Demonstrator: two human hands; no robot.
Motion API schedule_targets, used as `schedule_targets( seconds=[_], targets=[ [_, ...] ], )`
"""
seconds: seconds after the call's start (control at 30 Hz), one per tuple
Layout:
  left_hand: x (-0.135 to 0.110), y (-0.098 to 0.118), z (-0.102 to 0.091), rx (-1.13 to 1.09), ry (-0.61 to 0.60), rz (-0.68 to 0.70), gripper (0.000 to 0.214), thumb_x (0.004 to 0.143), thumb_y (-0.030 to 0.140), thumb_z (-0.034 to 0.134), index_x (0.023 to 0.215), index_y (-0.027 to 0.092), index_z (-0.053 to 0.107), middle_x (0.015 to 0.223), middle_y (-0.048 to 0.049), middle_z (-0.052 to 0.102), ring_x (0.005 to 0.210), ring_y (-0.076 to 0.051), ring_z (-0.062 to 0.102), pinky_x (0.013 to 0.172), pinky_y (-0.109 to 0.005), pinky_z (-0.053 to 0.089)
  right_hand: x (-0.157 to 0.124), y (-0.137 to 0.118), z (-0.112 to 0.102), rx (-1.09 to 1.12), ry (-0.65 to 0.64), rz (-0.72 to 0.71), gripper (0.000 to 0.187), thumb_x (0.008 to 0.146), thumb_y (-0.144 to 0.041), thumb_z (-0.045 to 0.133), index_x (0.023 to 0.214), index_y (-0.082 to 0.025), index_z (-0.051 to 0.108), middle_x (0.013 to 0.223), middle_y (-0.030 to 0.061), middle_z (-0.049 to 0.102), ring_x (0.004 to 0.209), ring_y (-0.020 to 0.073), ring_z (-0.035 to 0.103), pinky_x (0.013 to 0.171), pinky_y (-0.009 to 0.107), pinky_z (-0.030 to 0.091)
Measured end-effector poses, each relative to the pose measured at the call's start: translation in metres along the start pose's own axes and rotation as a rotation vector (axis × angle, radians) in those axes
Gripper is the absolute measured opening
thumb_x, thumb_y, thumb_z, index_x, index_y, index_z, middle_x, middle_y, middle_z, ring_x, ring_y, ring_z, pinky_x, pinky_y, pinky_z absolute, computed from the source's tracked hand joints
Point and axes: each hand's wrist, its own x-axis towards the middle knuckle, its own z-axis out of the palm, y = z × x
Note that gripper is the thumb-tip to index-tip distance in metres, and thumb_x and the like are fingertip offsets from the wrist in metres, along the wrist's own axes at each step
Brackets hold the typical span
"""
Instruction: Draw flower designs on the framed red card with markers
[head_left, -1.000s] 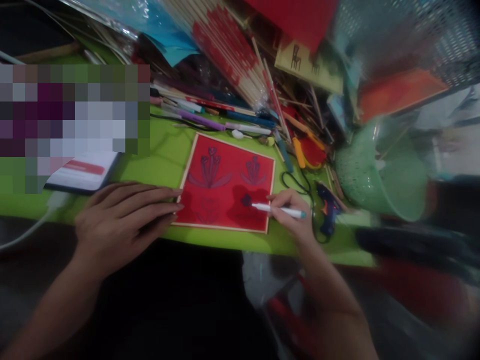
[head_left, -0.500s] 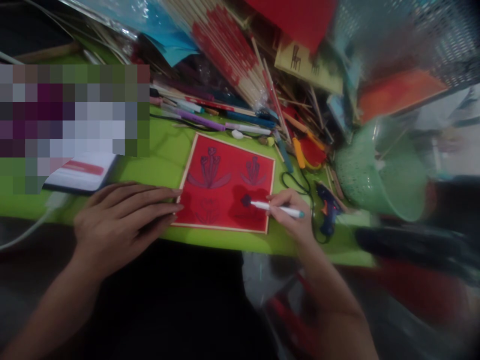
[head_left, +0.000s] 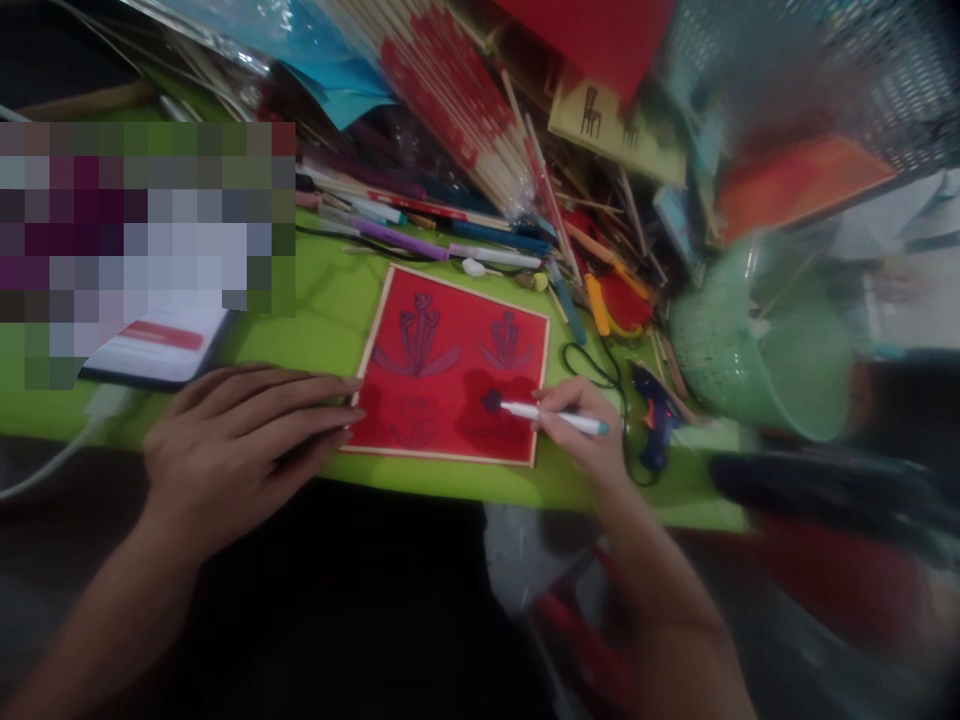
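Note:
A red square panel [head_left: 465, 350] with a thin pale wooden border lies on the green tabletop [head_left: 300, 325]. Dark plant drawings mark its surface: two bold ones in the upper half, fainter ones below. My right hand [head_left: 592, 425] pinches a white marker [head_left: 519, 410] with a teal end, its tip at the dark flower shape in the panel's lower right. Stretched flat, the fingers of my left hand [head_left: 236, 425] rest at the panel's left edge.
Pens and sticks crowd the table behind the panel, near orange-handled scissors [head_left: 596, 305]. To the right are a blue glue gun [head_left: 654, 420] and a green plastic basket [head_left: 817, 370]. A phone [head_left: 161, 350] with a white cable lies left, partly pixelated.
Almost nothing differs. My left hand sits very slightly further left, and the marker tip stays at the same flower shape.

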Motion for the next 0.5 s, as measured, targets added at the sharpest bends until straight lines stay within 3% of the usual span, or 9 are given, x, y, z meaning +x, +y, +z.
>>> schedule_targets(
  seconds=[0.5],
  targets=[
    [0.0036, 0.0011, -0.0022, -0.011, -0.008, 0.019, 0.016, 0.095, 0.024, 0.072, 0.109, 0.031, 0.076, 0.115, 0.0007, 0.084, 0.095, -0.025, 0.077, 0.089, -0.042, 0.055, 0.0008, -0.0006, -0.0005, 0.015, -0.005, -0.021, 0.006, 0.085, -0.027, 0.078, 0.082, -0.026, 0.073, 0.073, -0.0022, 0.071, 0.083, 0.0205, 0.072, 0.090, 0.039, 0.060]
  ],
)
